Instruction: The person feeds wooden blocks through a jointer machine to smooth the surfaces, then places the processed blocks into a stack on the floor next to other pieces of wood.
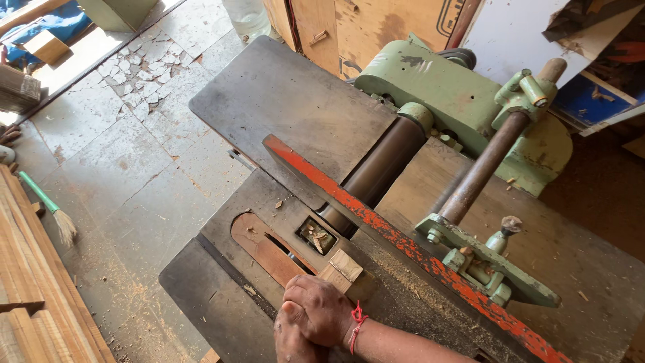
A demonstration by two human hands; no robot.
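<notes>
A small pale wooden block [345,270] rests on the dark steel machine table [222,302], against the worn red fence [403,247] and just behind the cutter opening [316,236]. My right hand [317,308], with a red thread at the wrist, is closed over the near end of the block. My left hand [290,341] lies tucked under and behind the right one with its fingers curled. What it holds is hidden. A reddish insert with a narrow slot [264,251] lies left of the hands.
The green machine body [457,94] and a rusty bar with a green clamp [480,265] stand to the right. Wooden planks [27,289] are stacked at the left beside a green-handled brush [48,204]. Plywood sheets [363,27] lean at the back.
</notes>
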